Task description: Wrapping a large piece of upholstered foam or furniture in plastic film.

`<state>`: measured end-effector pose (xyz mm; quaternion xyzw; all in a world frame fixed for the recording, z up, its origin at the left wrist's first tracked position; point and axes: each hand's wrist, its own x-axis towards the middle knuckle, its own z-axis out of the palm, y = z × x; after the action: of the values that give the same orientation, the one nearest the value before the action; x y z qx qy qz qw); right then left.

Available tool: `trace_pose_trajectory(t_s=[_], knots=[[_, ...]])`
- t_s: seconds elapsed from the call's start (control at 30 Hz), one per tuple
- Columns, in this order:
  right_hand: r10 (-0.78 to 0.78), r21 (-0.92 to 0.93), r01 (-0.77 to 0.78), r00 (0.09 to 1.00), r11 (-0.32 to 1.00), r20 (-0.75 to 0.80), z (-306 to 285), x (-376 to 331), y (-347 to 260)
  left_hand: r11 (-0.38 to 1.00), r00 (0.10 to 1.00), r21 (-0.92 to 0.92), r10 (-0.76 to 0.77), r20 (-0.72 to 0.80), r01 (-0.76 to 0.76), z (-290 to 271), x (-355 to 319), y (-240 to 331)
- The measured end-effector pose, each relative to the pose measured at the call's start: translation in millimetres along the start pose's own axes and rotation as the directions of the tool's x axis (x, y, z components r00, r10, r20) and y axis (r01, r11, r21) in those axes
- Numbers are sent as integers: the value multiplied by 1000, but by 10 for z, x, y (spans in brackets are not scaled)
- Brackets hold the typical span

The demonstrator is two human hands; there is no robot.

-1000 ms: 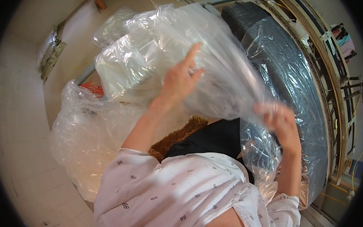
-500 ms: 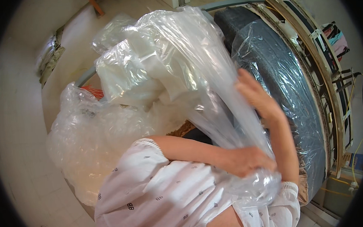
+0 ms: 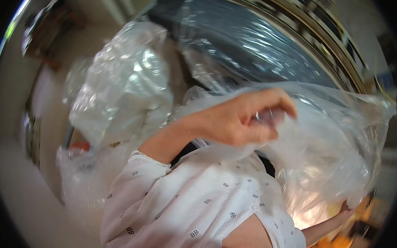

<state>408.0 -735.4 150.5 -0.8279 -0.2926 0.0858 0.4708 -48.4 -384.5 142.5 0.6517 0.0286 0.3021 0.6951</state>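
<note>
A large sheet of clear plastic film (image 3: 325, 140) spreads in front of my body and out to the right. My left hand (image 3: 238, 119) is at the middle with curled fingers, and a bunch of the film shows between thumb and fingertips. Far to the lower right, my right hand (image 3: 345, 209) pinches the film's edge at arm's length; its fingers are small and partly hidden. Beyond the sheet lies a long, dark grey padded piece (image 3: 248, 40) wrapped in shiny clear plastic.
Crumpled clear plastic (image 3: 124, 78) is heaped at the left, with more plastic (image 3: 84, 175) hanging below it. Behind the padded piece runs a long wooden frame (image 3: 310, 28). Orange-yellow things (image 3: 348, 233) stand at the lower right, blurred.
My view has turned right. My right hand, earlier stretched open over the film, has moved to the lower right and holds its edge. My left hand has risen from near my chest; the film is spread rightward.
</note>
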Motion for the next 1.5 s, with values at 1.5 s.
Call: trace_pose_trajectory(t_s=[1.5], knots=[[44, -128, -11, 965, 992, 258, 1324, 1870, 542, 173, 661, 905, 631, -405, 389, -1948, 834, 34]])
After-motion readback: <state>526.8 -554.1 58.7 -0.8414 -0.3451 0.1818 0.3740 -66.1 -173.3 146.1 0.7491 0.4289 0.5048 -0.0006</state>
